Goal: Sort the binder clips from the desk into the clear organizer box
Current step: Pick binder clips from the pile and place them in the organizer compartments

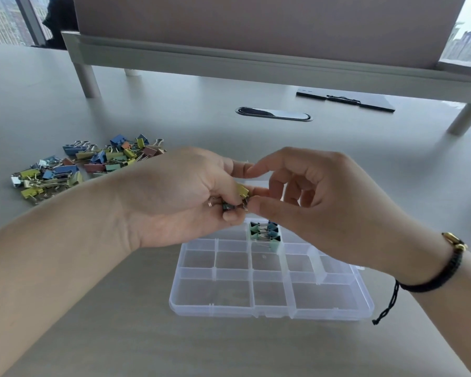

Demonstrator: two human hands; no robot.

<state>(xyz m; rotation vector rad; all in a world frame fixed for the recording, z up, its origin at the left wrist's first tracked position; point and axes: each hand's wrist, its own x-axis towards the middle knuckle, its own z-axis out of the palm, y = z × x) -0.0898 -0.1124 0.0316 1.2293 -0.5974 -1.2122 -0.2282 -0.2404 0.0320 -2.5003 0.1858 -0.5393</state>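
The desk (229,126) fills the frame, with a raised screen (256,25) across the top. The box (272,300) lies open at lower centre, its long axis running left to right; only 1 compartment, at the middle of its far side, holds clips (265,234), teal and blue. The rest show bare plastic. The pile (87,164) of loose clips sits at centre left, well apart from the box and beyond the left forearm.

Both hands meet just above the box's far edge. The left hand (185,197) is curled round a small bunch of clips, a yellow clip (242,190) and a dark one showing at its fingertips. The right hand (305,197) has thumb and forefinger bent in, pinching at the yellow clip's end, its other fingers loosely curled.

The filled compartment lies directly below the pinch, toward the bottom of the frame, so the right hand is nearer to it. My guess is a yellow clip calls for a fresh compartment, just beside the filled one. The task looks barely begun.
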